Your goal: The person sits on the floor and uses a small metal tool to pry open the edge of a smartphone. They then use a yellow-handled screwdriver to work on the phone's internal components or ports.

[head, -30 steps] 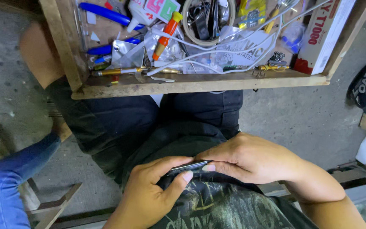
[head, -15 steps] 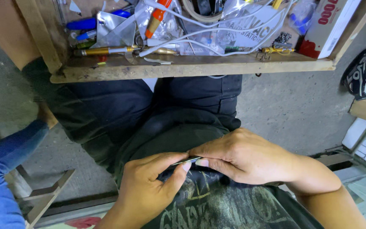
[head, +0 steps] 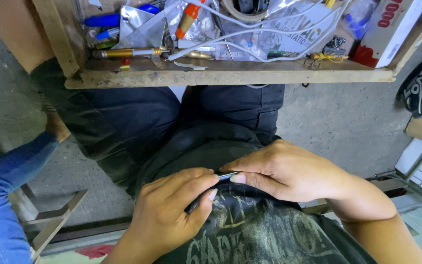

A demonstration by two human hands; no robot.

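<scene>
Hands drawn closer; thin dark tool (head: 226,175) pinched between left hand (head: 172,210), right hand (head: 289,171).

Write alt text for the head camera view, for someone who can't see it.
Two bare hands, the left hand and the right hand, pinch a thin dark flat object between them over the person's lap. Above, a wooden tray holds white cables, pens and tools on a concrete floor.

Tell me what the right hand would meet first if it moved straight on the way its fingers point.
The right hand points toward the left hand. Both already pinch the same thin dark flat object, so its fingertips would probably press into the left hand's fingers almost at once.
</scene>
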